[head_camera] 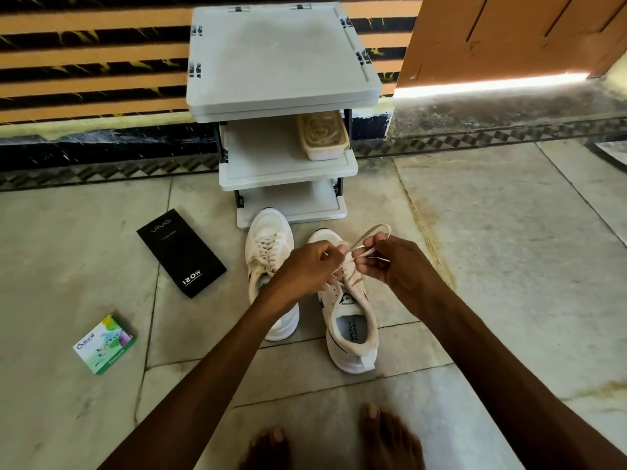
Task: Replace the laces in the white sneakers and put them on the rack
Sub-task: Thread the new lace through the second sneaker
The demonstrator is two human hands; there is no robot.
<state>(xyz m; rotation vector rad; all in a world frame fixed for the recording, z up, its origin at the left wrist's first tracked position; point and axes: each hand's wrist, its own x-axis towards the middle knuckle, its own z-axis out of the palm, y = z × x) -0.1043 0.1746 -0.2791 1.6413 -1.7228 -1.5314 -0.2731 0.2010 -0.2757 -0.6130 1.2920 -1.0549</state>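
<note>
Two white sneakers stand side by side on the floor in front of a white rack (288, 171). The left sneaker (269, 245) is laced, and my left forearm covers its heel. Over the right sneaker (353, 320), both hands work a cream lace (368, 232). My left hand (310, 262) pinches one strand above the eyelets. With its fingers curled, my right hand (390, 259) holds a loop of the lace that sticks up toward the rack.
A black phone box (181, 252) and a small green box (105, 344) lie on the tiled floor at left. On the rack's middle shelf sits a container (324, 135) of tangled laces. My bare feet (386, 439) are at the bottom edge. A door (509, 35) stands at back right.
</note>
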